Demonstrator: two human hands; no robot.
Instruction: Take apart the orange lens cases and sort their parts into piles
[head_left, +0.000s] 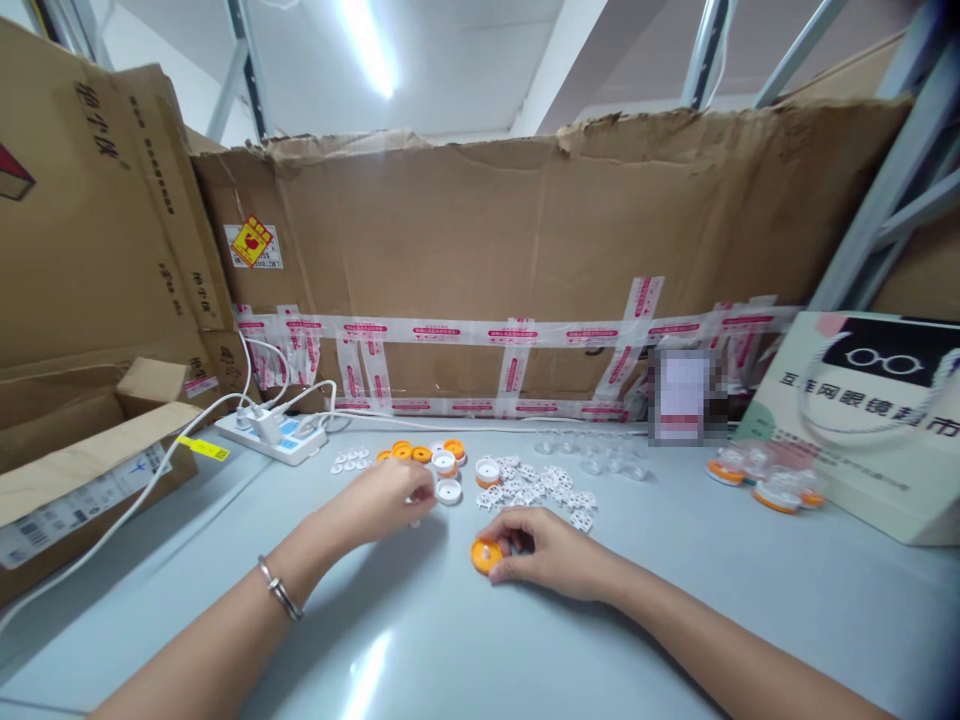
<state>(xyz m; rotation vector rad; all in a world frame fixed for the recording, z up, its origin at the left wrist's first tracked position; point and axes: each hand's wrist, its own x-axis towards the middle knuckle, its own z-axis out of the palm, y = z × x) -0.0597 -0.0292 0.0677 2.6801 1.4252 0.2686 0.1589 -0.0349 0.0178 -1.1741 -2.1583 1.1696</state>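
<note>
My right hand (544, 552) grips a round orange cap-like piece (486, 556) by its edge, with a small pale part at its centre. To its left, my left hand (394, 497) hovers with fingers curled together; a small white bit (415, 523) shows beneath them, and what they hold is hidden. Just right of those fingers lies a white round cap (448, 491). Behind are several orange caps (401, 450) and a white-and-orange stack (487, 472). A pile of white perforated plastic pieces (525, 485) spreads beyond my right hand.
Small clear discs (350, 461) lie left of the caps, and clear domed pieces (592, 455) lie right. Assembled clear-and-orange pieces (776, 485) sit by a paper bag (862, 430). A power strip (274, 432), white cables and an open carton (97, 460) occupy the left. Large cardboard (480, 240) walls the back.
</note>
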